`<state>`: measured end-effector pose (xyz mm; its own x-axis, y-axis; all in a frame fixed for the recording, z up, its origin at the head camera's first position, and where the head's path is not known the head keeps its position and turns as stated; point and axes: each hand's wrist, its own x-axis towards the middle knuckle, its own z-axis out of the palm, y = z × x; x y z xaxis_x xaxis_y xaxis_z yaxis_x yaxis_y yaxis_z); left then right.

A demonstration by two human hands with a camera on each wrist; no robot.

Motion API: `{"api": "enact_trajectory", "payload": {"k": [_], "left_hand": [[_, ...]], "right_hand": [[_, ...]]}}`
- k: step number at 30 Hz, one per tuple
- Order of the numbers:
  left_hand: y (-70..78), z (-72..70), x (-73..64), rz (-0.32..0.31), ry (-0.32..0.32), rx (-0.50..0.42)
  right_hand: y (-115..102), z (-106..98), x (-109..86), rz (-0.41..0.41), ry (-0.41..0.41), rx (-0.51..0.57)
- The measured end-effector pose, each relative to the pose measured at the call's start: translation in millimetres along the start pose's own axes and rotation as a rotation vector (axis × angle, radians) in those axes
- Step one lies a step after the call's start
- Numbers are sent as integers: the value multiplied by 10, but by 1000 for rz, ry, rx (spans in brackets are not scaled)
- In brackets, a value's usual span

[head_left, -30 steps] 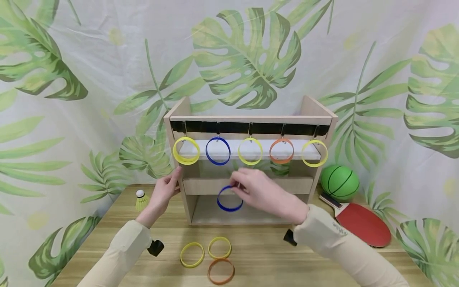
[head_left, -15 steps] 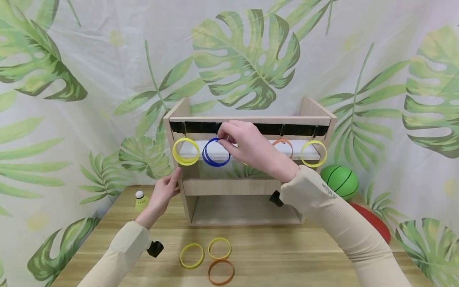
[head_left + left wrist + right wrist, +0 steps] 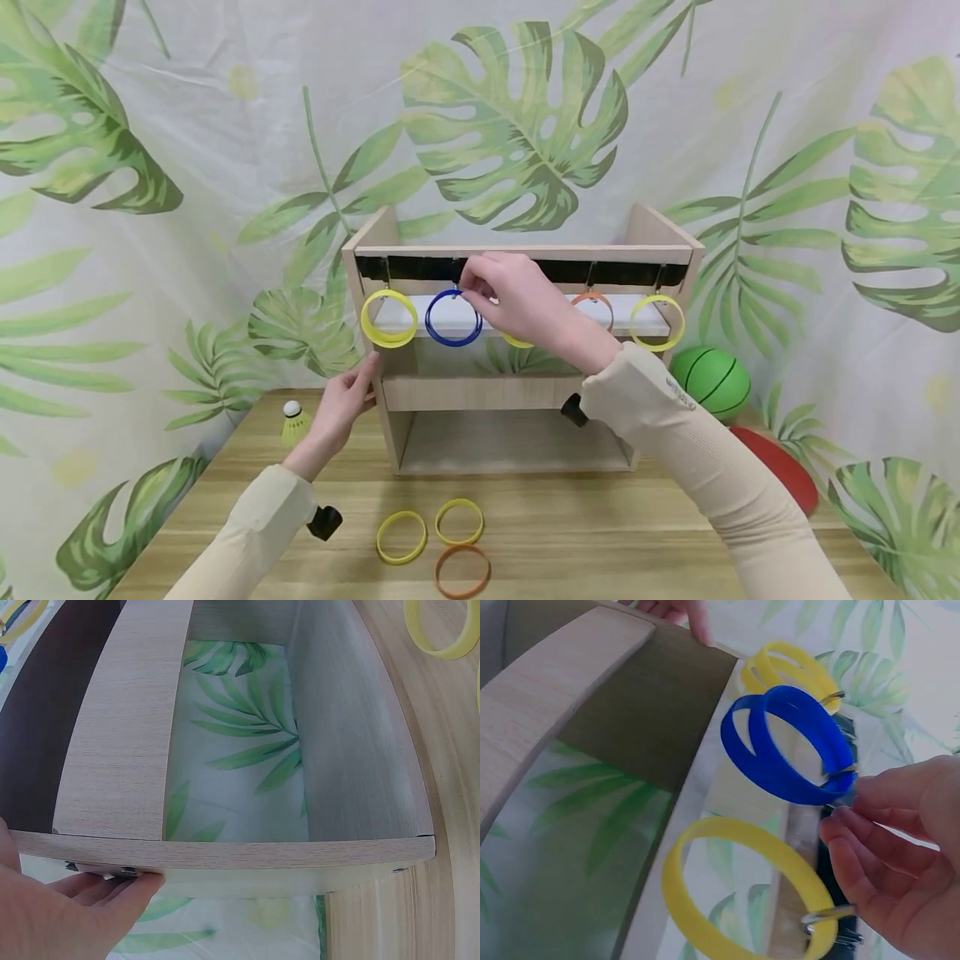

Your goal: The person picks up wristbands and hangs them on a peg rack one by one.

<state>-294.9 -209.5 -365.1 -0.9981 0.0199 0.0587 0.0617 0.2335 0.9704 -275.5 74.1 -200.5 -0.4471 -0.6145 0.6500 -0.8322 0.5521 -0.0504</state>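
Observation:
Two blue wristbands [image 3: 761, 739] hang together from one metal hook on the wooden rack [image 3: 480, 393]. At their hook end, my right hand [image 3: 517, 296] pinches the edge of a blue band between thumb and fingertips. It covers much of the yellow wristband [image 3: 739, 832] on the hook to its right. My left hand [image 3: 82, 904] rests against the rack's left side panel, its thumb along the front edge and its fingers behind. On the outer left hook are yellow wristbands [image 3: 390, 342]; an orange wristband [image 3: 609, 312] and a yellow wristband [image 3: 657, 345] hang farther right.
On the wooden table [image 3: 585, 542] in front lie two yellow bands [image 3: 401, 561] and an orange band [image 3: 462, 595]. A shuttlecock [image 3: 295, 425] stands left of the rack. A green ball [image 3: 712, 383] and a red paddle [image 3: 783, 471] are to its right.
My right hand has lifted a blue wristband from in front of the lower shelf to the second hook, where it now lines up with the blue band there. The left hand has stayed put.

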Motion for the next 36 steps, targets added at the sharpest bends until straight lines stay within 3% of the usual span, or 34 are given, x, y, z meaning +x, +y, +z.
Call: {"api": "enact_trajectory", "payload": {"k": [5, 10, 19, 24, 30, 36], "left_hand": [[-10, 2, 6, -7, -2, -9], [-1, -18, 8, -3, 5, -14], [-7, -5, 21, -3, -5, -8], [-12, -3, 24, -7, -9, -6], [1, -5, 12, -7, -7, -7], [12, -2, 6, 1, -7, -2]], "right_hand": [[-95, -33, -209, -56, 48, -5], [-209, 152, -564, -105, 13, 28], [-337, 1036, -1478, 49, -290, 104], [-383, 1490, -1869, 68, -385, 94], [-391, 1802, -2095, 99, -454, 142], [-411, 1929, -2149, 107, -516, 159]]}}
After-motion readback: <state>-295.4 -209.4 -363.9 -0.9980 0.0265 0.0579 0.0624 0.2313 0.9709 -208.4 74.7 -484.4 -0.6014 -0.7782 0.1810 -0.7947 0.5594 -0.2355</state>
